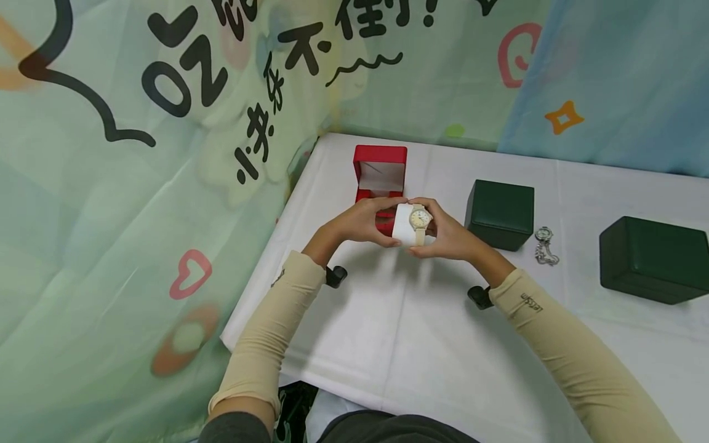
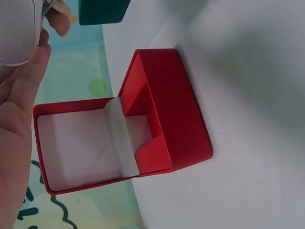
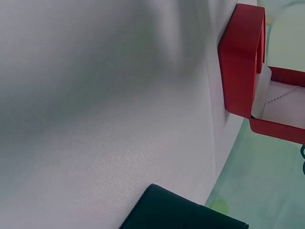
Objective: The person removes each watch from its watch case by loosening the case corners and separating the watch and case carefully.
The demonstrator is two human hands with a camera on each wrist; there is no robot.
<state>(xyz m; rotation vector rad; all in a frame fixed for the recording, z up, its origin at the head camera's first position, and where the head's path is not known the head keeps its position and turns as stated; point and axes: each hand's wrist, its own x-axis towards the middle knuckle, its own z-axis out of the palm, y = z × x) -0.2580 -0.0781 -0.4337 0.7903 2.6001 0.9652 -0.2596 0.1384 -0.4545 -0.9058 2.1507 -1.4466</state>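
Note:
Both hands hold a white watch cushion (image 1: 403,226) above the table, in front of an opened red watch box (image 1: 382,154). Around the cushion runs a small wristwatch (image 1: 420,220) with a cream strap and a round dial. My left hand (image 1: 368,223) grips the cushion's left side between thumb and fingers. From the other side, my right hand (image 1: 447,235) pinches it near the watch. The left wrist view shows the red box (image 2: 176,109) with its lid raised, a pale lining and an open hollow; the cushion (image 2: 18,31) is at that view's upper left.
A dark green box (image 1: 501,212) stands right of the hands, with a silver bracelet watch (image 1: 545,245) lying beside it. Farther right is a larger green box (image 1: 653,258). A printed cloth backdrop (image 1: 138,203) borders the white table (image 1: 354,332) at left and back.

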